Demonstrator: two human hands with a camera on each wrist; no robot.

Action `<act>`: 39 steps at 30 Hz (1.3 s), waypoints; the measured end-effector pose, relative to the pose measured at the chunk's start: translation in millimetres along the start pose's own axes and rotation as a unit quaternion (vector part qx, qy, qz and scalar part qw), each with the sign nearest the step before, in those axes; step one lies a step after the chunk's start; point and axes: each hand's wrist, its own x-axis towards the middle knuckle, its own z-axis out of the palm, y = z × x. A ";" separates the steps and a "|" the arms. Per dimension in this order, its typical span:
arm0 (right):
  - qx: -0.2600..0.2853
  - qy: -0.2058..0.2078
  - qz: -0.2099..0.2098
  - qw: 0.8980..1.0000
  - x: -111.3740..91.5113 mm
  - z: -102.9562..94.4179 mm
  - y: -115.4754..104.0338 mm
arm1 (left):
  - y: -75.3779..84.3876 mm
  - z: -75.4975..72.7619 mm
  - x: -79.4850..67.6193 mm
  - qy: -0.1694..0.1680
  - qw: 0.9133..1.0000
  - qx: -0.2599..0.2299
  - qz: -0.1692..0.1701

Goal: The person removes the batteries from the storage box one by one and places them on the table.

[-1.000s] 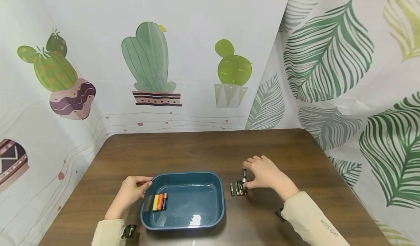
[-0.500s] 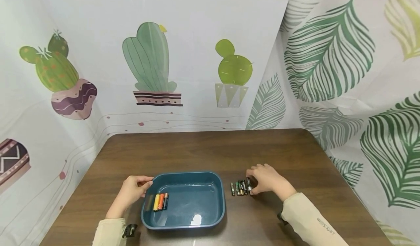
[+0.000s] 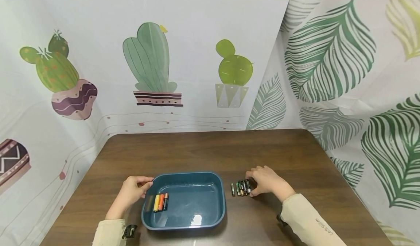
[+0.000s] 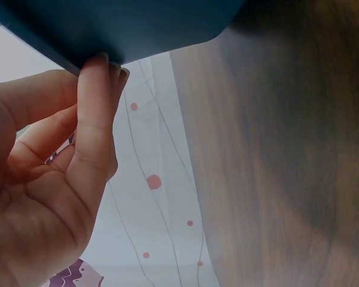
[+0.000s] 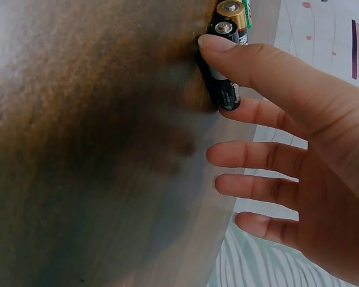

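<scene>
At the left, my left hand (image 3: pixel 132 188) pinches the corner rim of a dark blue rectangular tray (image 3: pixel 191 204); the left wrist view has its fingertips at the tray's edge (image 4: pixel 125 36). Inside the tray, a yellow battery (image 3: pixel 156 203), an orange battery (image 3: pixel 160 202) and a black battery (image 3: pixel 165 202) lie side by side. Right of the tray, my right hand (image 3: pixel 266 180) holds a black battery (image 5: pixel 227 89) between thumb and forefinger, its other fingers spread apart. This battery is at the right end of a row of small batteries (image 3: pixel 241 188) on the table.
One thin battery (image 3: pixel 233 189) lies slightly apart, between the row and the tray. The brown wooden table (image 3: pixel 197 151) runs back to a wall hanging (image 3: pixel 193 56) printed with cacti and leaves.
My right hand first lowered the black battery at the row's right side, then slid it left against the others. The left hand and the tray have stayed in place.
</scene>
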 end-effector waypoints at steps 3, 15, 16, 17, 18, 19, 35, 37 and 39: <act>0.002 0.000 0.003 1.000 -0.1 1.6 0.7 | 0.3 0.5 -0.1 0.001 1.000 0.000 -0.001; 0.003 0.006 0.000 1.000 -2.4 2.2 2.3 | -0.3 -0.1 -0.7 0.001 1.000 0.005 0.006; 0.004 0.006 -0.001 1.000 -2.6 1.7 2.2 | -0.3 -0.2 -0.8 0.002 1.000 0.004 0.007; 0.004 0.007 -0.001 1.000 -2.7 1.4 2.1 | -0.3 -0.2 -0.9 0.001 1.000 0.004 0.007; 0.003 0.008 -0.001 1.000 -2.9 1.0 2.0 | -0.3 -0.2 -0.9 0.001 1.000 0.004 0.007; 0.002 0.008 0.000 1.000 -3.1 0.3 1.8 | -0.3 -0.2 -0.9 0.000 1.000 0.003 0.006; -0.009 0.040 -0.002 0.999 12.9 -30.7 -19.2 | 0.3 -0.5 -0.4 0.000 1.000 -0.006 -0.002; -0.013 0.050 -0.017 0.999 17.0 -35.2 -25.2 | 0.4 -0.3 -0.8 -0.001 1.000 -0.009 -0.003; -0.019 0.060 -0.032 0.998 20.9 -39.9 -31.5 | 0.1 -0.1 -1.0 -0.002 1.000 -0.010 -0.003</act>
